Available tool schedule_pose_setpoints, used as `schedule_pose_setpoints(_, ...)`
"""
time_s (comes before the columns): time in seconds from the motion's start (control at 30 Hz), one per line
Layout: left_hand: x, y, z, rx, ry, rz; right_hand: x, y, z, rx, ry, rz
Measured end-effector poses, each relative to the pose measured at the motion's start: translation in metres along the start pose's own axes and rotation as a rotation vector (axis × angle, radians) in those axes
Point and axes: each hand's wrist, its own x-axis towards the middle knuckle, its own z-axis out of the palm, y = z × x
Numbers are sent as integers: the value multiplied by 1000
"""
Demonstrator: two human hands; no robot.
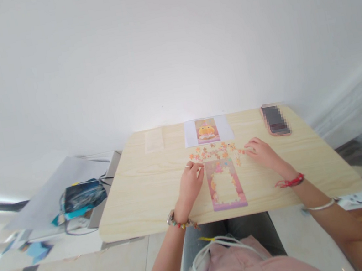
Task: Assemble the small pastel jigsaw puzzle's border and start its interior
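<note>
A jigsaw puzzle [230,205] lies on the table in front of me, its border joined all round and the table's wood showing through its middle. Loose puzzle pieces [214,151] are scattered just beyond its top edge. My left hand [192,183] rests by the puzzle's upper left corner, fingers curled and closed; what they hold, if anything, is too small to make out. At the right end of the loose pieces, my right hand [264,154] has thumb and fingers pinched together at a small orange-pink puzzle piece [242,151].
Behind the pieces lies a printed reference picture [206,131] on a white sheet. A phone [276,120] sits at the table's back right, and a clear plastic sheet [153,140] at the back left. A bag [83,198] stands left of the table [136,198]. A white wall rises behind.
</note>
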Motion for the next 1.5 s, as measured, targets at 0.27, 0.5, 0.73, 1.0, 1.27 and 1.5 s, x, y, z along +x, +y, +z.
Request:
schedule_pose_setpoints(0.27, -11, -18, -7, -12, 32, -62, 41, -14, 19, -2, -81, -56)
schedule_pose_setpoints(0.5, -17, -35, -16, 4, 66, -117, 63, -54, 32, 33, -196, -216)
schedule_pose_setpoints(0.73, -18, -38, -16, 37, 58, -121, 77, -65, 40, -103, -264, -297)
schedule_pose_setpoints(1.0, -14, -29, -14, 37, 2, -101, 83, -71, 34, -341, -336, -388)
schedule_pose_setpoints(1.27, -12, 1, -4, 93, -64, -13, 54, -74, 16, -354, -291, -460)
schedule_pose_setpoints(1.5, -16, 30, 16, 247, -276, 74, 17, -82, 12, -373, -283, -485)
